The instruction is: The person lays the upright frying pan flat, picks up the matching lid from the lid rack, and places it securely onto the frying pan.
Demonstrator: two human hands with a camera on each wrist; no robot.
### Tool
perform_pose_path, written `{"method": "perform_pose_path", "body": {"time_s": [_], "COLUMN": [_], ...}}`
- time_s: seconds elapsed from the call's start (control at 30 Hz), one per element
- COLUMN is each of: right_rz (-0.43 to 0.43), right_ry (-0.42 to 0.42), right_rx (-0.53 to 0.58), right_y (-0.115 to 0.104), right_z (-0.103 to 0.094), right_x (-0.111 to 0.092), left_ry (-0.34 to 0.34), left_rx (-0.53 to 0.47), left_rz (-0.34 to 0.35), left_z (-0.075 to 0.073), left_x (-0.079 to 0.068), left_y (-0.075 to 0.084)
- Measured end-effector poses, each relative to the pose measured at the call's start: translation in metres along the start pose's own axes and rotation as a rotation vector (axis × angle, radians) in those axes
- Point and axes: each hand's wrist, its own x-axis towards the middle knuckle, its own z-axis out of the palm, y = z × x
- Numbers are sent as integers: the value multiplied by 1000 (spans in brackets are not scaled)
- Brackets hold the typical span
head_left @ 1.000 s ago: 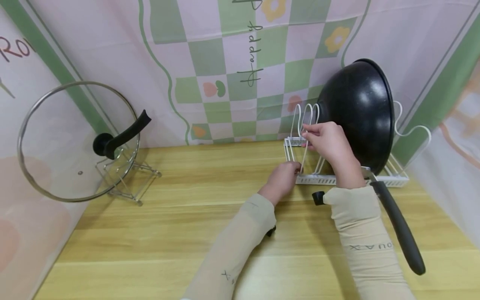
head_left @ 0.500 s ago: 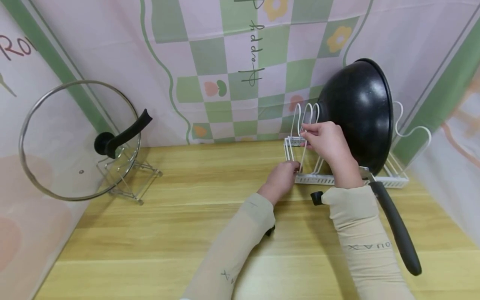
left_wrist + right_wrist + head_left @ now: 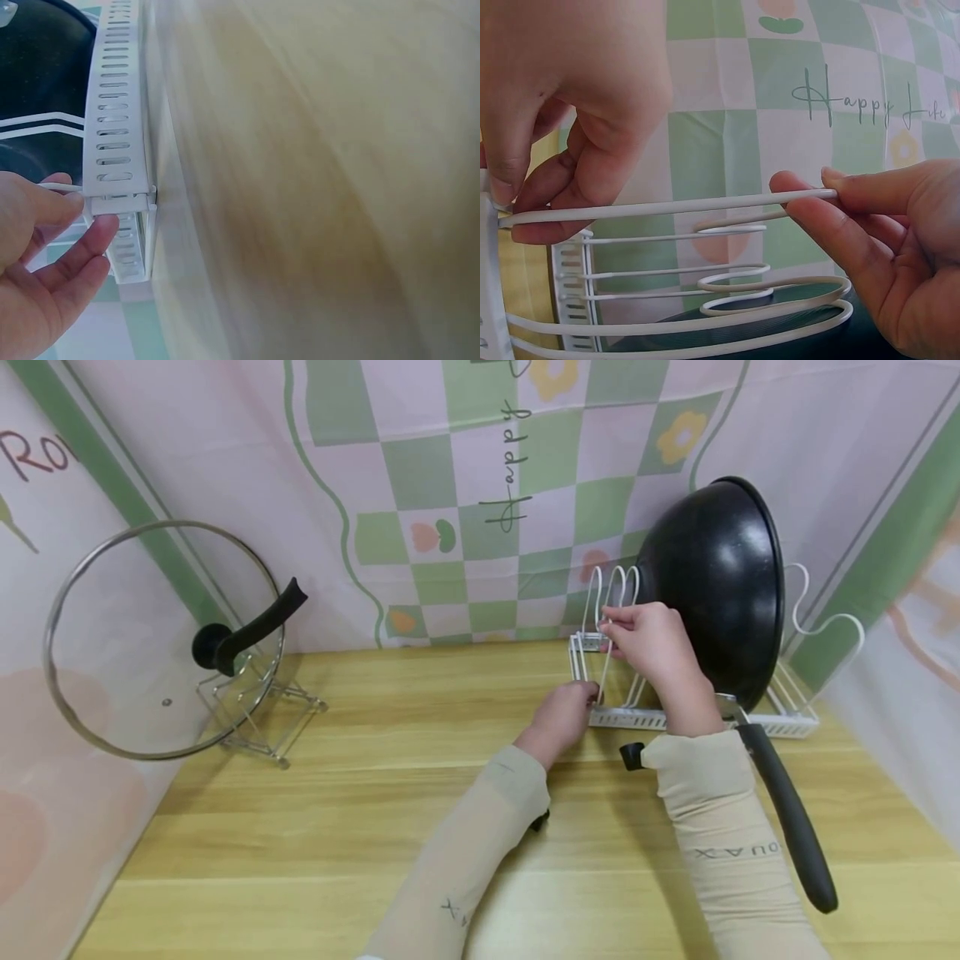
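Observation:
A white wire divider (image 3: 682,206) belongs to a white dish rack with a slotted front rail (image 3: 630,718). My left hand (image 3: 562,718) pinches the divider's foot where it meets that rail; the left wrist view shows thumb and fingers at the rail's joint (image 3: 120,202). Higher up, my right hand (image 3: 660,643) pinches the divider's top bend between thumb and forefinger. A black wok (image 3: 712,585) stands on its side in the rack, just right of the right hand. Its dark handle (image 3: 791,818) slopes forward past the right sleeve.
On the left, a glass lid (image 3: 60,693) with a black handle (image 3: 258,625) leans upright on a small metal wire stand (image 3: 281,718). The wooden table (image 3: 337,827) runs back to a checkered cloth backdrop (image 3: 480,485). More white wire loops (image 3: 780,315) rise from the rack.
The head view has shifted slightly. Both hands keep their pinch on the wire divider, with almost no movement.

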Motion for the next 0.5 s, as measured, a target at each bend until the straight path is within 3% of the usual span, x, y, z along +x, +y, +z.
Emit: {"method": "perform_pose_path", "body": {"time_s": [0.5], "right_rz": [5], "right_ry": [8], "right_rx": [5], "right_y": [-4], "right_z": [5], "right_x": [1], "left_ry": [-12], "left_rx": [1], "left_rz": [-13], "left_z": [-2], "left_x": [2], "left_y": [-4]}}
